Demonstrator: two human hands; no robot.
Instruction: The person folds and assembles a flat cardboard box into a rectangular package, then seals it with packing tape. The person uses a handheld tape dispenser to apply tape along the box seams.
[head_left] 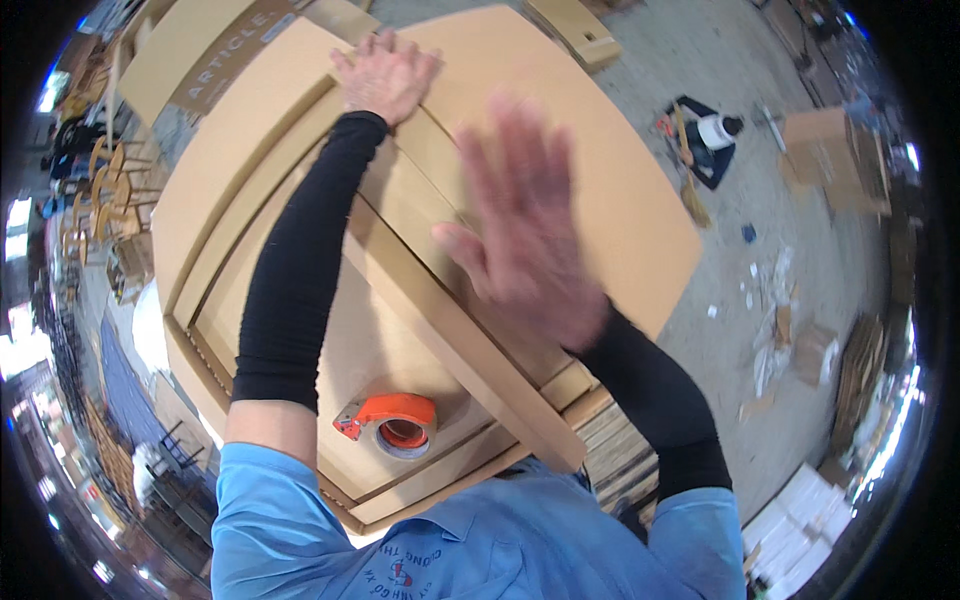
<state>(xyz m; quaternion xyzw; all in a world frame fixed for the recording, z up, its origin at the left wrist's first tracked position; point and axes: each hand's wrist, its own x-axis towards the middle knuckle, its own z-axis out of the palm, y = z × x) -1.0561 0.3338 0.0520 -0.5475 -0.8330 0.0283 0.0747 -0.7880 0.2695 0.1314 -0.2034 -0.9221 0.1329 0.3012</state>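
A large open cardboard carton lies in front of me, its broad flap spread to the right. My left hand rests with fingers apart on the cardboard at the far side. Nearer and to the right, my right hand is raised over the flap, fingers spread and blurred by motion; nothing shows in it. I cannot tell whether its palm touches the cardboard. An orange tape dispenser with a roll of tape sits inside the carton, close to my body. A long cardboard strip runs across the carton between my arms.
Another printed carton stands at the far left. Wooden chairs are on the left. At right a person crouches on the floor near a broom. Brown boxes stand beyond, and plastic scraps litter the floor.
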